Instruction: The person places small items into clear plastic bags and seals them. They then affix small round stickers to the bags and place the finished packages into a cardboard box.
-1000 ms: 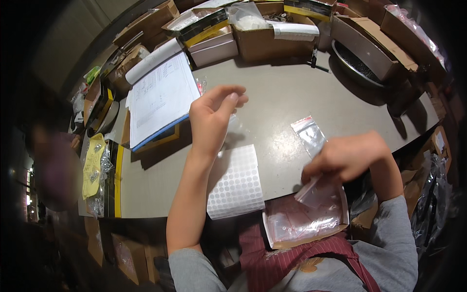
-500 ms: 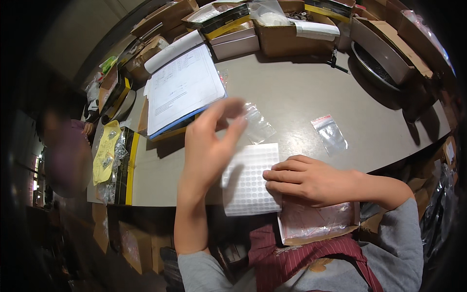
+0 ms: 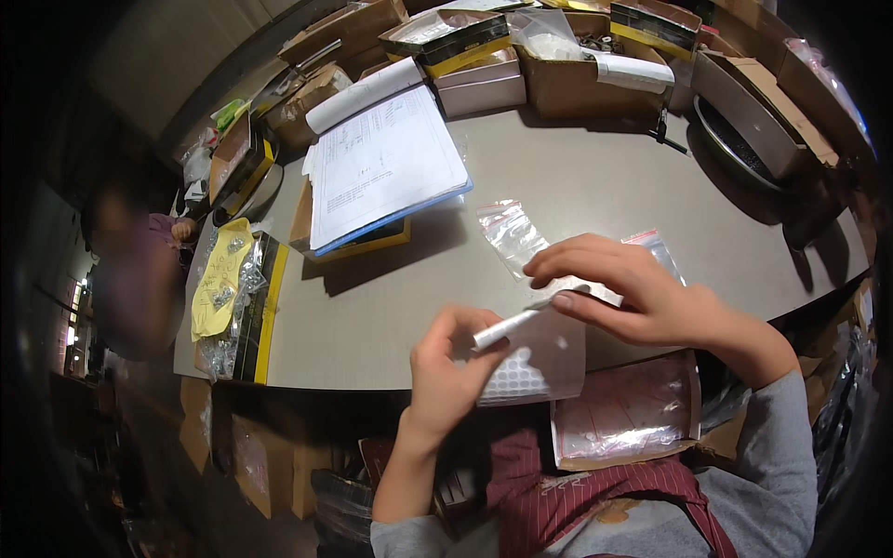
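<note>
Lifted since the earlier frame, when it lay flat under the right hand, the far edge of a white sheet of round dots [image 3: 535, 374] now curls up between both hands. It lies at the near side of the desk [image 3: 595, 167]. At the sheet's left end, the left hand [image 3: 453, 370], lowered from beyond it, pinches the curl narrowly between thumb and fingers. At its right end, the right hand [image 3: 642, 290] arches over the curl, thumb touching it; whether those fingers grip cannot be told. Beyond the sheet lie two clear bags [image 3: 513, 237]; to its right, a shallow box [image 3: 693, 395]. Good handling calls for light, even tension at both ends, rolling gently without creasing.
</note>
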Demonstrator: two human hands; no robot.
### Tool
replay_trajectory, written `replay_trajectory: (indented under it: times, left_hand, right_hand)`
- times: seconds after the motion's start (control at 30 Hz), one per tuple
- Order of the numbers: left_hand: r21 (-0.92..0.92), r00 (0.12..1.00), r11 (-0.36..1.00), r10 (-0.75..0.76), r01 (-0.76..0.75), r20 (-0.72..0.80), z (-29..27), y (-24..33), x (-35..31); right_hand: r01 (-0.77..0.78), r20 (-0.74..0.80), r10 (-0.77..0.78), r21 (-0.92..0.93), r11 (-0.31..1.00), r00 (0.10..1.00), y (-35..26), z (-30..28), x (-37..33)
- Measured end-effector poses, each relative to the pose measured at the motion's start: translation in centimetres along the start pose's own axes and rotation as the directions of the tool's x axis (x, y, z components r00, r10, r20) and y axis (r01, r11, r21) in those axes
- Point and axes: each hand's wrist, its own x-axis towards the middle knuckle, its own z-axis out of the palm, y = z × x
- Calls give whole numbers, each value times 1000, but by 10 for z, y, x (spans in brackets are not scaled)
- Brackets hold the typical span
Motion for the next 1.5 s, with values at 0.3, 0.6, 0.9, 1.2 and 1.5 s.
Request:
replay_trajectory:
  times: [0.3, 0.6, 0.9, 1.2, 1.5]
  left_hand:
    - [-64, 967, 965, 254, -253, 8, -1, -2, -14]
    - [-354, 956, 908, -132, 223, 263, -9, 15, -29]
    - [-339, 996, 936, -85, 92, 34, -3, 29, -31]
    - [-307, 999, 952, 2, -13, -38, 2, 24, -18]
    - [360, 885, 878, 409, -316, -220, 12, 4, 1]
  right_hand:
    - [-365, 472, 242, 186, 912, 848, -13, 7, 10]
    - [234, 9, -251, -397, 888, 968, -8, 25, -5]
    - [242, 22, -247, -300, 923, 969, 2, 31, -18]
    - [164, 45, -158, -188, 968, 986, 11, 32, -21]
    - [83, 54, -83, 13, 996, 995, 5, 18, 14]
